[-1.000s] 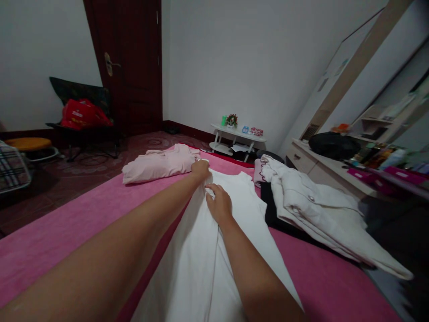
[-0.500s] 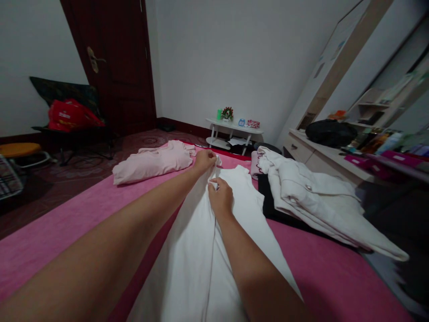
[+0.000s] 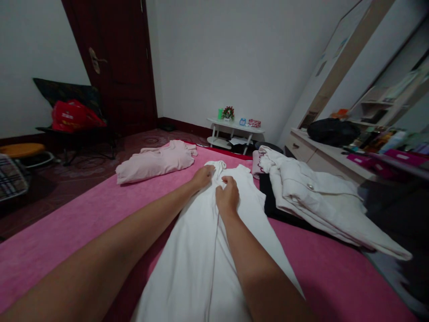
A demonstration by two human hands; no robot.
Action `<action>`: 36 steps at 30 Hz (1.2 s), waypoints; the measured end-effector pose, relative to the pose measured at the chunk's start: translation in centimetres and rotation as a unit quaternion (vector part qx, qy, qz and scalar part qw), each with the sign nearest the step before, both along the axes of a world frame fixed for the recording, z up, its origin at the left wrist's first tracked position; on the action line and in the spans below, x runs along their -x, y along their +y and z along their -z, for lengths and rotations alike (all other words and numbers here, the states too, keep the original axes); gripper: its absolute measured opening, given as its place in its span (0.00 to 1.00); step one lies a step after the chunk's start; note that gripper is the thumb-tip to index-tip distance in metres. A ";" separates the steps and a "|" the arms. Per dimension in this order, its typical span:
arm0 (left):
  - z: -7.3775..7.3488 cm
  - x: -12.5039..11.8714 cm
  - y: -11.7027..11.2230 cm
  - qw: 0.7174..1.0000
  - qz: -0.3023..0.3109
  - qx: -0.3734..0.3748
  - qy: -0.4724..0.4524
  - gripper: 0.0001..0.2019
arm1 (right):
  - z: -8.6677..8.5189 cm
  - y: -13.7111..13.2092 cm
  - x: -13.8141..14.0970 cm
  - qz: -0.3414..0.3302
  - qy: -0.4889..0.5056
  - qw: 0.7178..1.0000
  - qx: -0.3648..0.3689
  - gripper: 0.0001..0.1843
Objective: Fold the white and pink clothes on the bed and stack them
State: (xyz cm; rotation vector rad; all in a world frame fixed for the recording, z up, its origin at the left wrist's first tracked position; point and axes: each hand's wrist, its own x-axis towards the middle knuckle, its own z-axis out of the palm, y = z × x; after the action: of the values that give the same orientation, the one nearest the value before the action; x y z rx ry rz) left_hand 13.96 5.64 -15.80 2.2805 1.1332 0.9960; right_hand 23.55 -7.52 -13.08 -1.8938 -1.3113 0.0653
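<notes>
A long white sleeveless dress (image 3: 191,250) lies lengthwise on the pink bedding, its neck end away from me. One side overlaps the other, making a long edge down the middle. My left hand (image 3: 202,177) rests at the upper left of the dress, fingers bent against the cloth by the neck and partly hidden. Just right of it, my right hand (image 3: 228,195) is over the middle edge, with thumb and forefinger apart and the other fingers curled. No cloth shows in the gap between them.
A folded pale pink garment (image 3: 156,163) lies to the left on the pink bedding (image 3: 77,223). Folded off-white clothing with a metal button (image 3: 311,201) sits on black cloth (image 3: 271,201) at right. Beyond are a small white table (image 3: 236,126) and a dresser (image 3: 301,150).
My left hand has come down and slightly nearer, and the neck cloth it had raised now lies lower. My right hand has shifted slightly right, its thumb and forefinger parting from the cloth.
</notes>
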 end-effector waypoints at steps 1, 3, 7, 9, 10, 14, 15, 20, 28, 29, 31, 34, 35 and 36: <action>0.0 0.4 -0.4 1.000 0.015 -0.008 0.026 0.21 | 0.0 -0.1 -0.1 0.007 -0.023 1.000 0.011 0.19; 0.1 1.2 -1.4 0.996 0.037 -0.023 0.081 0.19 | 0.1 -0.3 -0.4 0.020 -0.063 0.997 0.041 0.20; 0.2 2.5 -3.7 0.985 0.049 -0.043 0.163 0.22 | 0.5 -0.3 -1.2 0.029 -0.101 0.992 0.073 0.16; 0.2 3.2 -5.0 0.976 0.048 -0.053 0.207 0.24 | 0.6 -0.2 -1.5 0.030 -0.102 0.991 0.079 0.14; 0.1 3.6 -5.7 0.971 0.047 -0.060 0.227 0.24 | 0.6 -0.3 -1.6 0.029 -0.100 0.991 0.084 0.14; -0.2 5.1 -8.4 0.963 0.048 -0.070 0.255 0.27 | 0.4 -0.6 -2.0 -0.009 -0.106 0.991 0.084 0.18; -0.3 5.4 -8.9 0.964 0.047 -0.065 0.253 0.27 | 0.4 -0.9 -2.1 -0.026 -0.109 0.990 0.081 0.19; -0.4 5.9 -10.0 0.970 0.043 -0.052 0.232 0.27 | -0.3 -4.6 -1.9 -0.136 -0.118 0.983 0.044 0.25; 0.0 5.8 -10.0 0.974 0.042 -0.055 0.217 0.26 | -4.9 -21.1 1.4 -0.559 -0.117 0.815 0.095 0.23; -0.1 5.8 -10.0 0.973 0.042 -0.055 0.222 0.26 | -4.9 -22.4 1.8 -0.578 -0.137 0.797 0.113 0.22; -0.5 5.8 -10.3 0.972 0.039 -0.049 0.227 0.26 | -4.1 -23.9 2.3 -0.573 -0.170 0.791 0.128 0.17; -1.4 5.6 -11.8 0.970 0.013 -0.020 0.243 0.26 | -2.9 -24.4 2.3 -0.555 -0.144 0.812 0.114 0.11; -1.7 5.6 -12.6 0.967 -0.003 -0.010 0.255 0.27 | -2.8 -24.4 1.9 -0.560 -0.118 0.813 0.108 0.11; -1.9 5.5 -13.5 0.963 -0.020 -0.006 0.268 0.28 | -2.8 -24.4 1.4 -0.565 -0.092 0.813 0.107 0.10</action>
State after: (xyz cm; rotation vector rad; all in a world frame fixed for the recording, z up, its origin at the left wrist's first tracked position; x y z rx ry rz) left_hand 8.45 -7.90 -13.88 2.6278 1.3774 0.3945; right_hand 22.14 -31.88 -10.24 -1.0201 -2.4809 0.6657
